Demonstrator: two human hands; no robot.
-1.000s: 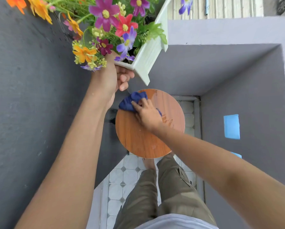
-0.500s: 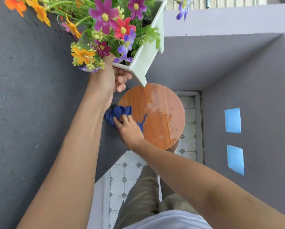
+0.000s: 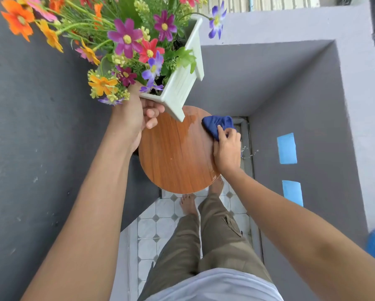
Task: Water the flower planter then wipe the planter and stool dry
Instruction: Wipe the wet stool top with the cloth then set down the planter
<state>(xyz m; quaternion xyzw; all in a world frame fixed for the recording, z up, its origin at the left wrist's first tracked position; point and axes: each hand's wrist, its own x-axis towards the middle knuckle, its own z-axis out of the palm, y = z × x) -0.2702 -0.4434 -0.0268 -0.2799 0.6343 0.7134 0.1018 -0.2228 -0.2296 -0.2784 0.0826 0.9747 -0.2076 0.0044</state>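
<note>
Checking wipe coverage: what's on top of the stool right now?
On the stool: a wet sheen near its far edge and the blue cloth under the right hand. The planter is lifted clear in the left hand. Wood beneath cloth and hand is hidden.

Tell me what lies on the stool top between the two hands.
Head view: only bare stool top between left hand and right hand, with a wet sheen.

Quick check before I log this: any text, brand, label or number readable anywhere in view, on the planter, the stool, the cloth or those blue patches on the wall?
None readable.
White planter: plain ribbed wall, no label showing.
Round wooden stool top: wood grain only.
Blue cloth under the right hand: no tag visible.
Blue patches on the grey wall: blank.
</note>
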